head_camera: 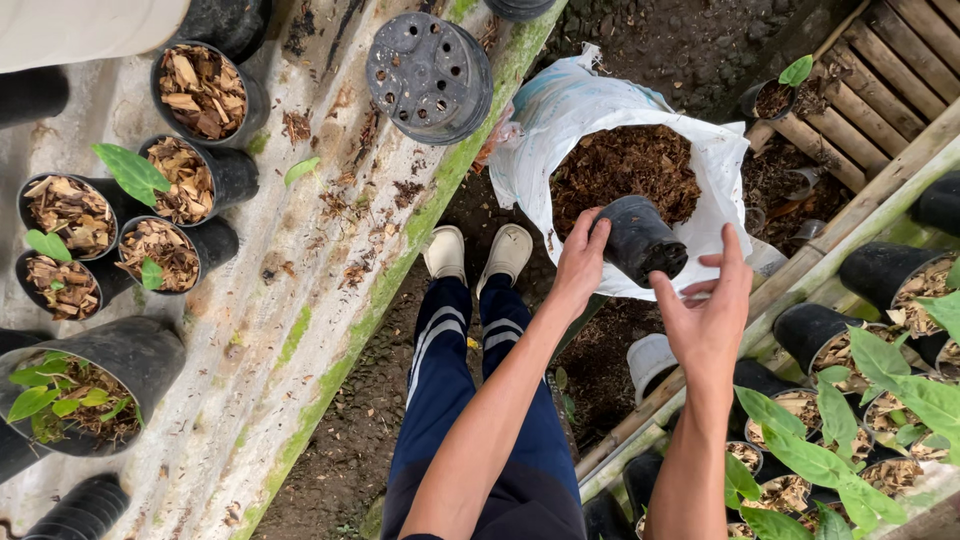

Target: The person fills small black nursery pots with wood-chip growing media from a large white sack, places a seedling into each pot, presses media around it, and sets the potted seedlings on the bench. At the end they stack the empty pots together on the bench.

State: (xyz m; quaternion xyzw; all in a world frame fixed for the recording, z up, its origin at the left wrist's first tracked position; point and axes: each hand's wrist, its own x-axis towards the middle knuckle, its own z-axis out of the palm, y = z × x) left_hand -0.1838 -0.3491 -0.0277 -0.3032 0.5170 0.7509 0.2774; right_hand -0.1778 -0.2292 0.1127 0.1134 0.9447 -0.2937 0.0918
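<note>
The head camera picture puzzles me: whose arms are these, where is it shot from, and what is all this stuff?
There is no machine here. A camera worn on a person's head looks straight down, so you see their own two arms, dark trousers and pale shoes on dirt ground.

The left hand holds a small black pot, tipped on its side over a white sack that is open and full of brown bark chips. The right hand is open beside the pot, holding nothing.

On the left runs a grey bench with pots of bark chips, some with green seedlings, and a stack of empty black pots lying on its side. On the right, more potted seedlings stand behind a bamboo rail.
</note>
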